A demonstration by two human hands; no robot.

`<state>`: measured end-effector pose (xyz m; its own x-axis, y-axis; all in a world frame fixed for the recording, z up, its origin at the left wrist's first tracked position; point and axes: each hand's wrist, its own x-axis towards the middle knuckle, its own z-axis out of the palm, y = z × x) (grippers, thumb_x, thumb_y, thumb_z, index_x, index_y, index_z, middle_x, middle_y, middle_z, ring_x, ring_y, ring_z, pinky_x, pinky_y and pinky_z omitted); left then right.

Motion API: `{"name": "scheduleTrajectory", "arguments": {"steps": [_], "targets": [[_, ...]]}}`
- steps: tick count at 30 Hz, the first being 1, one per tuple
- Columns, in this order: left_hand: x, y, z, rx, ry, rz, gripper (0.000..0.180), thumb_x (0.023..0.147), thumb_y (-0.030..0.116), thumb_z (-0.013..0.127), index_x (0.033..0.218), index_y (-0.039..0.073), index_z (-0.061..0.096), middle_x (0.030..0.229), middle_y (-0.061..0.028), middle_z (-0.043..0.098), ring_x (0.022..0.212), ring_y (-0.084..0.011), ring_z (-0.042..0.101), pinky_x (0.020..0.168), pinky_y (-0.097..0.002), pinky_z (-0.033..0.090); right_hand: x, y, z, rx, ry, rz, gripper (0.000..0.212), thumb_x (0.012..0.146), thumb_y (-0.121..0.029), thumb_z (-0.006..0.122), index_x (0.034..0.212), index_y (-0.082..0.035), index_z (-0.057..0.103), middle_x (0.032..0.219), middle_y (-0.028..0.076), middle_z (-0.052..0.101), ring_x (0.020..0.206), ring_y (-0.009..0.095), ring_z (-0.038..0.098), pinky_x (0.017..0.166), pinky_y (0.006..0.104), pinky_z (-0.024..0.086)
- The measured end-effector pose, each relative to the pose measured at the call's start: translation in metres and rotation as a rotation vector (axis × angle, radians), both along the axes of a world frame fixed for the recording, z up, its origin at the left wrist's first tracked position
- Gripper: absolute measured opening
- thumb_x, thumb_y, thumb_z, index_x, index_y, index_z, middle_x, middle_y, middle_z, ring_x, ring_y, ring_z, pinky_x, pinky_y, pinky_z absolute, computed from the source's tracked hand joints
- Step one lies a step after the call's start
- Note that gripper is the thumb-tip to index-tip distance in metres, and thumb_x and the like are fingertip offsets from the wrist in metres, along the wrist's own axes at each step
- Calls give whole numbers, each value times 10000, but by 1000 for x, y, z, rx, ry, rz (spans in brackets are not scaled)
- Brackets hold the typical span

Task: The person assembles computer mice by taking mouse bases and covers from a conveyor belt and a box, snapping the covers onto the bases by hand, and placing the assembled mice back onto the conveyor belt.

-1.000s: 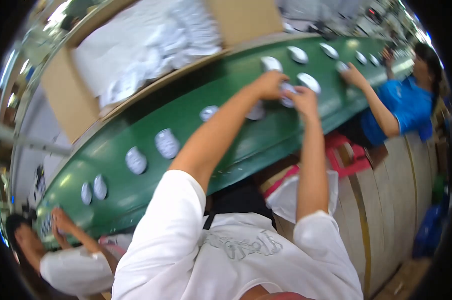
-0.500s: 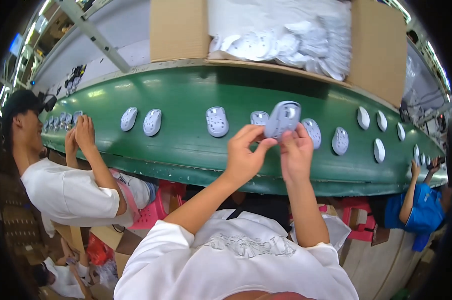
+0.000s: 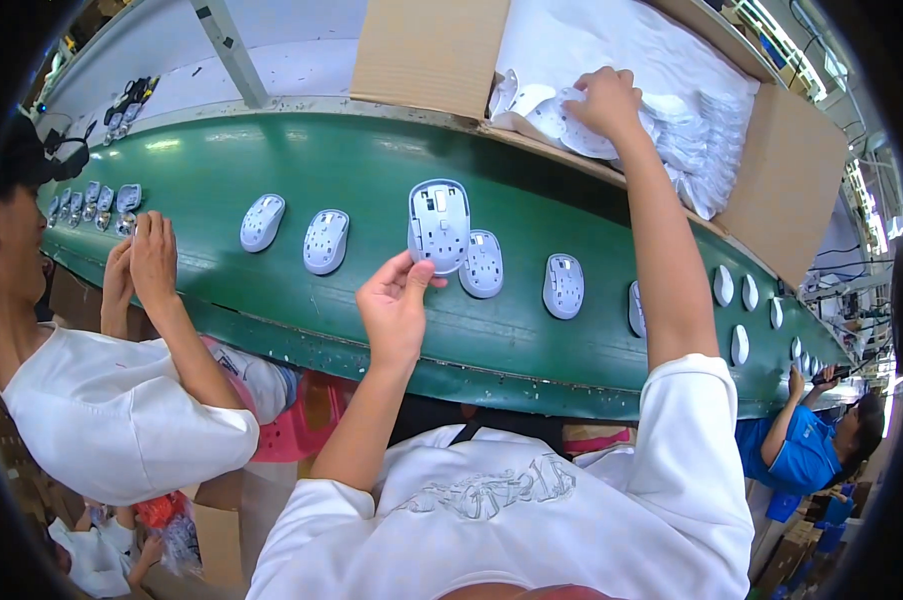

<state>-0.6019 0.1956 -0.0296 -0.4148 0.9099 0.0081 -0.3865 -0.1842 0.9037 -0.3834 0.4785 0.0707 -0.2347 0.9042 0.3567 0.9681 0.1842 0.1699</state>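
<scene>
Raised over the belt, a light grey computer mouse body with cut-outs and holes in its top is pinched at its lower edge by my left hand. My right hand is far forward inside the cardboard box, its bent fingers closed on a white mouse cover in the pile. More white covers lie stacked beside that hand. Just behind and right of the held body, another grey mouse body rests on the belt.
The green belt carries spaced mouse bodies left and right, with white-topped mice farther right. A co-worker in white handles parts at left; another in blue works at far right. A metal post stands behind the belt.
My right hand has let go of the mouse body and reached forward into the box. My left hand now holds the body alone, farther left. The view has shifted.
</scene>
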Motion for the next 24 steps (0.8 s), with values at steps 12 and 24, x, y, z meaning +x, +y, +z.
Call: {"name": "scheduleTrajectory", "arguments": {"steps": [12,24], "targets": [[50,-22,16,39,-159,-52,255,838,-32,717,1071,-102,642,918,-128,692,768,-159,666,716,-238,567,-29,-228,-31,534,878,740,263,813,99,655,981,-66,538,1130,202,683,1020,299,684,833,347,565],[93,-59,31,161,-46,-108,257,752,-60,780,989,-72,679,861,-95,651,750,-137,632,693,-224,548,-4,-315,-76,207,1429,658,241,784,35,734,963,-47,596,1178,157,643,1199,370,577,1004,451,494]]}}
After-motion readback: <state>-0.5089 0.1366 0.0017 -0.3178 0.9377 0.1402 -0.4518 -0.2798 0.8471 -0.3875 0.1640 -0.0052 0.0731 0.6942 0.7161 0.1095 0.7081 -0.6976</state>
